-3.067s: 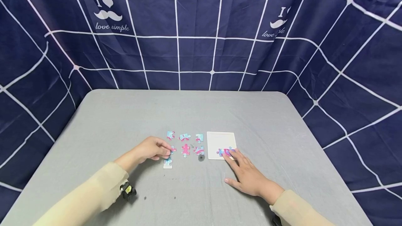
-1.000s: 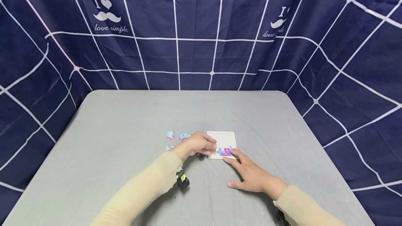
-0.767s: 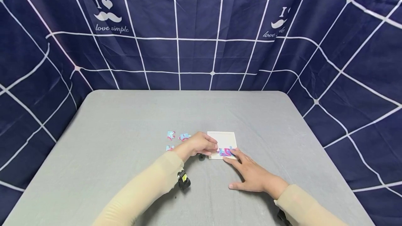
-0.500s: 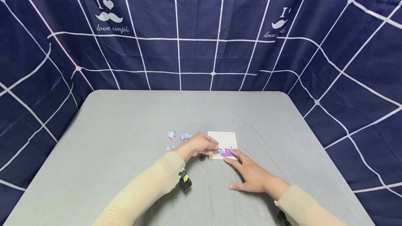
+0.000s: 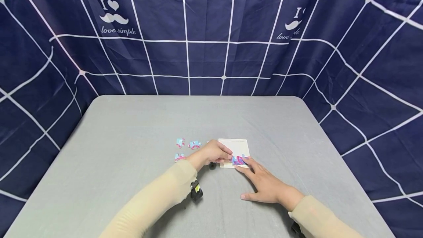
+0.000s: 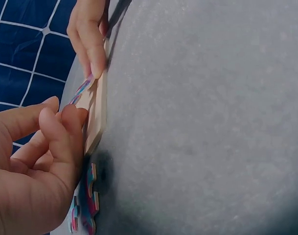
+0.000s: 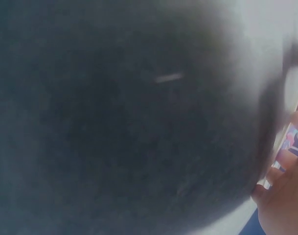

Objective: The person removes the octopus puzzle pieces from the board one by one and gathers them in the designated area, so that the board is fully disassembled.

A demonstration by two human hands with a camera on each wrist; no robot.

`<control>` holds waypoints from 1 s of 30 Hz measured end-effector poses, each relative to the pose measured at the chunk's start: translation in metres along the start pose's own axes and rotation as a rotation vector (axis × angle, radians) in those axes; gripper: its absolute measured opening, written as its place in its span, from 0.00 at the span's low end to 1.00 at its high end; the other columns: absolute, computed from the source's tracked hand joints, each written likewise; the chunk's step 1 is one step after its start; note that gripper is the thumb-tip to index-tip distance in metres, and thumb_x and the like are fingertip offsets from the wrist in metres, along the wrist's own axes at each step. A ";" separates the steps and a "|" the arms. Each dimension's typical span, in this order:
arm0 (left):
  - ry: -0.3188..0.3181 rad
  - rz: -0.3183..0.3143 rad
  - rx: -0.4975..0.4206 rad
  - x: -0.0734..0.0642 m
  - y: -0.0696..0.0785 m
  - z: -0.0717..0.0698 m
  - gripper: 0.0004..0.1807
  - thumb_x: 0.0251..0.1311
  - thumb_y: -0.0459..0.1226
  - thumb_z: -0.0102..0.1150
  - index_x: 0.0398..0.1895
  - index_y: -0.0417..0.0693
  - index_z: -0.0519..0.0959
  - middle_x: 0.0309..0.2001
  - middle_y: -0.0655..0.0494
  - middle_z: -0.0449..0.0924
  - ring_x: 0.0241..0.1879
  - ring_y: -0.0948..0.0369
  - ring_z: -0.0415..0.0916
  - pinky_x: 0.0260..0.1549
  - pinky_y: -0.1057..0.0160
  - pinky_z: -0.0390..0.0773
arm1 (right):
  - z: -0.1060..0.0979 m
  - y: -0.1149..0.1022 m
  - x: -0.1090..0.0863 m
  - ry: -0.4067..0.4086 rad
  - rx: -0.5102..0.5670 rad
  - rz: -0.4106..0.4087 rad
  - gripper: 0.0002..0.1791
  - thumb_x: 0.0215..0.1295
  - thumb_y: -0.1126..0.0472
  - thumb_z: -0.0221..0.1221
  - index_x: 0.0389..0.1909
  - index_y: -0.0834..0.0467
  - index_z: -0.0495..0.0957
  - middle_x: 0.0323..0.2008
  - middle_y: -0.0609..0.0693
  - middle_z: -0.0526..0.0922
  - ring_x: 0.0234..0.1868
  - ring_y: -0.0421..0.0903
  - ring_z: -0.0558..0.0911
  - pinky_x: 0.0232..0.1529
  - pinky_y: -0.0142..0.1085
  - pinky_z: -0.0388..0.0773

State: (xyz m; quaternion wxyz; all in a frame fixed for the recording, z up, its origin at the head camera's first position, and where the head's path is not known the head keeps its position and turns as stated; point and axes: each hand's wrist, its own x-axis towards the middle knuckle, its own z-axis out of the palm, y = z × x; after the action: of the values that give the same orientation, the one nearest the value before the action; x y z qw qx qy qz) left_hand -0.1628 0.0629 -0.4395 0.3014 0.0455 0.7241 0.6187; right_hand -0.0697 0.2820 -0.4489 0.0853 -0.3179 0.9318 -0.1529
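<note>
In the head view, a square white tray (image 5: 238, 146) holds a row of joined blue, pink and purple puzzle pieces (image 5: 238, 160) along its near side. My left hand (image 5: 211, 152) reaches over the tray's left edge, its curled fingers and thumb pinching at the left end of that row. There the fingers mostly hide the puzzle piece. My right hand (image 5: 262, 183) lies over the tray's near right corner with fingers extended, its fingertips on the row's right end. Both hands meet the row (image 6: 81, 91) in the left wrist view.
Loose puzzle pieces lie left of the tray, among them a light blue corner (image 5: 180, 142), a blue-pink one (image 5: 195, 144) and another (image 5: 179, 157). Others sit partly under my left hand, close to a dark round spot (image 5: 212, 165) on the grey table (image 5: 148, 120).
My left hand has moved right from the loose pieces to the tray, then crept slightly further right. The joined row has shifted a little right. My right hand has stayed nearly in place.
</note>
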 end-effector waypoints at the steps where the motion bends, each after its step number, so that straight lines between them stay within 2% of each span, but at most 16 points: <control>1: 0.007 0.005 0.019 0.000 0.000 0.001 0.08 0.52 0.24 0.64 0.37 0.32 0.84 0.24 0.53 0.81 0.15 0.68 0.69 0.15 0.76 0.72 | 0.000 0.000 0.000 0.001 -0.002 0.000 0.47 0.56 0.32 0.59 0.71 0.52 0.58 0.70 0.62 0.49 0.70 0.65 0.49 0.62 0.61 0.58; 8: 0.046 0.053 0.151 -0.001 0.001 0.005 0.06 0.51 0.26 0.66 0.34 0.36 0.85 0.20 0.57 0.78 0.13 0.68 0.64 0.11 0.75 0.67 | 0.001 0.000 0.000 0.001 -0.007 0.005 0.48 0.56 0.31 0.58 0.71 0.52 0.57 0.71 0.62 0.49 0.70 0.65 0.48 0.62 0.61 0.57; 15: 0.102 0.114 0.271 0.003 -0.002 0.010 0.04 0.49 0.27 0.69 0.29 0.40 0.86 0.20 0.57 0.79 0.11 0.67 0.64 0.10 0.73 0.67 | 0.002 0.001 0.000 0.012 -0.012 0.003 0.47 0.56 0.31 0.58 0.71 0.52 0.58 0.70 0.62 0.50 0.70 0.65 0.49 0.62 0.61 0.58; 23: 0.115 0.124 0.286 0.003 -0.002 0.011 0.03 0.48 0.26 0.68 0.27 0.40 0.86 0.17 0.58 0.78 0.11 0.67 0.64 0.10 0.73 0.68 | 0.003 0.001 0.000 0.020 -0.019 0.001 0.47 0.56 0.30 0.57 0.71 0.52 0.58 0.70 0.62 0.50 0.70 0.65 0.49 0.62 0.61 0.57; 30: 0.108 0.117 0.298 -0.001 0.000 0.006 0.03 0.50 0.29 0.69 0.29 0.42 0.86 0.20 0.59 0.81 0.13 0.69 0.65 0.11 0.73 0.69 | 0.004 0.001 0.000 0.009 -0.014 0.015 0.48 0.56 0.30 0.56 0.72 0.51 0.57 0.70 0.61 0.50 0.71 0.64 0.48 0.62 0.62 0.56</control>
State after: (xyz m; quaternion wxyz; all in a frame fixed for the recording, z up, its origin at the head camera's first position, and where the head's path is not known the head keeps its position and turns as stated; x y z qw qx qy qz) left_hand -0.1594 0.0677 -0.4391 0.2154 0.0982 0.8192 0.5224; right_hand -0.0691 0.2818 -0.4525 0.0803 -0.3109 0.9355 -0.1472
